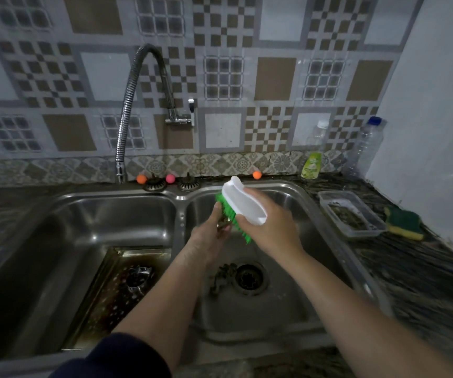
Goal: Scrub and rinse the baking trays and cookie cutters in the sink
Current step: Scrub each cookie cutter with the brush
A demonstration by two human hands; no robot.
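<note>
Cookie cutter [224,223] pinched in left hand [209,238] grip, right hand [267,227] clamped round scrub brush [243,205]

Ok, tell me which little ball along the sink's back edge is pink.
The middle ball, between the two strainer plugs; the left ball and right ball are orange.

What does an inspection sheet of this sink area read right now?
Surface: double steel sink; dark counter on its right.
Job's things: scrub brush, green bristles down, against a small metal piece, likely a cookie cutter; stained baking tray with another cutter in the left basin.
Clutter: clear tub, sponge, soap bottle, two empty bottles at the wall.
Hands: left hand holds the piece; right hand grips the brush.
Cables: nothing seen.
Surroundings: tiled wall, faucet over the left basin, no water seen running.
</note>
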